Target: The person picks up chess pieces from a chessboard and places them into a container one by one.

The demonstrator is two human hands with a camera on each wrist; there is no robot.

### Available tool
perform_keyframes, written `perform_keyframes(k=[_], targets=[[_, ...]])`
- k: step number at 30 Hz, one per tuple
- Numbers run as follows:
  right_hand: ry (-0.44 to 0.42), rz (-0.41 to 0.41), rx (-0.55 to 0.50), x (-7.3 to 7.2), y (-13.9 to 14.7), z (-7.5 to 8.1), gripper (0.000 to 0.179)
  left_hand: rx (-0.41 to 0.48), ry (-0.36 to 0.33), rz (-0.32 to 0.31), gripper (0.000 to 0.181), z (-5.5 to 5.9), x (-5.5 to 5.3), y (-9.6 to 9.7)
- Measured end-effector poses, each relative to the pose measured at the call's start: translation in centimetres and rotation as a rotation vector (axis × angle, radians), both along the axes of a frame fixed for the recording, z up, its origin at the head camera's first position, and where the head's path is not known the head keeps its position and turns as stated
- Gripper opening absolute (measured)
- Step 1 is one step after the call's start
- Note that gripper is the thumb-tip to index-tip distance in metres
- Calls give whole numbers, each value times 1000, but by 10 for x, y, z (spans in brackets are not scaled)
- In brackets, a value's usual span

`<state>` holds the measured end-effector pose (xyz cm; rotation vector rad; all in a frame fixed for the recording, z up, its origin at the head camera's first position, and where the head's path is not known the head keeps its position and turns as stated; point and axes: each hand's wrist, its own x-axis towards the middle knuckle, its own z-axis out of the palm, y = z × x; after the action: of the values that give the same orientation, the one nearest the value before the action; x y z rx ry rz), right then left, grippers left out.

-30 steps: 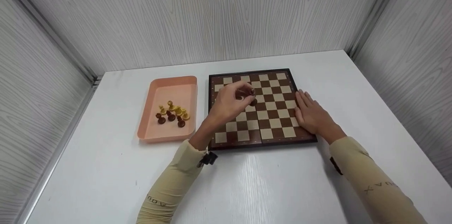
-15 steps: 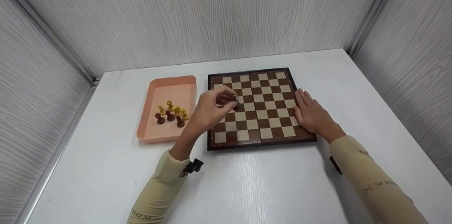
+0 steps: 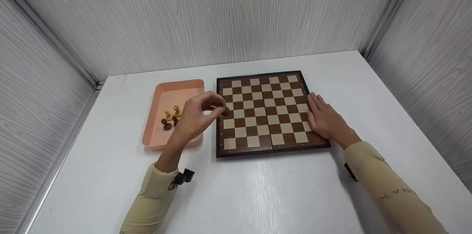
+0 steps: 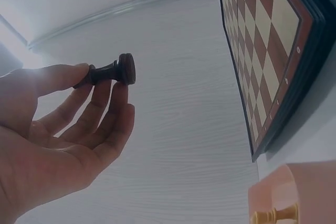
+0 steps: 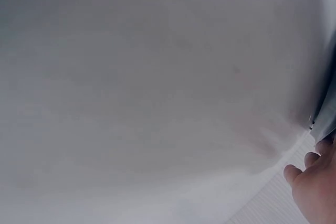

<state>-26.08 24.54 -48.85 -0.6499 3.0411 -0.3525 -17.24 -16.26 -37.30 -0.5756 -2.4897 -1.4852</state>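
My left hand [image 3: 194, 116] pinches a dark brown chess piece [image 4: 110, 72] between thumb and fingertips, its round base pointing away from the palm. In the head view the hand is over the gap between the tray and the chessboard [image 3: 252, 112], with the piece above the board's left edge. Which kind of piece it is cannot be told. The right hand [image 3: 326, 117] rests with straight fingers along the board's right edge. No pieces stand on the brown and cream squares in sight. In the right wrist view, only part of the right hand [image 5: 315, 187] shows at the lower right.
A pink tray [image 3: 148, 130] lies left of the board on the white table [image 3: 258, 193]. Yellow pieces [image 3: 177, 111] and dark brown pieces [image 3: 167, 126] sit in it, some hidden behind the left hand. Grey wood-grain walls [image 3: 236, 16] enclose the table's back and sides.
The left hand has moved left from the middle of the board to its left edge, carrying the dark brown chess piece. My right hand has stayed at the board's right edge.
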Motion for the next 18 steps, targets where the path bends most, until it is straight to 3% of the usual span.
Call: perform_keyframes(k=[14, 18], targets=[[2, 5, 20, -1, 1, 1, 63, 15, -100, 112, 16, -19, 9, -56], [1, 4, 19, 0, 1, 0, 63, 30, -116, 117, 13, -24, 12, -68]])
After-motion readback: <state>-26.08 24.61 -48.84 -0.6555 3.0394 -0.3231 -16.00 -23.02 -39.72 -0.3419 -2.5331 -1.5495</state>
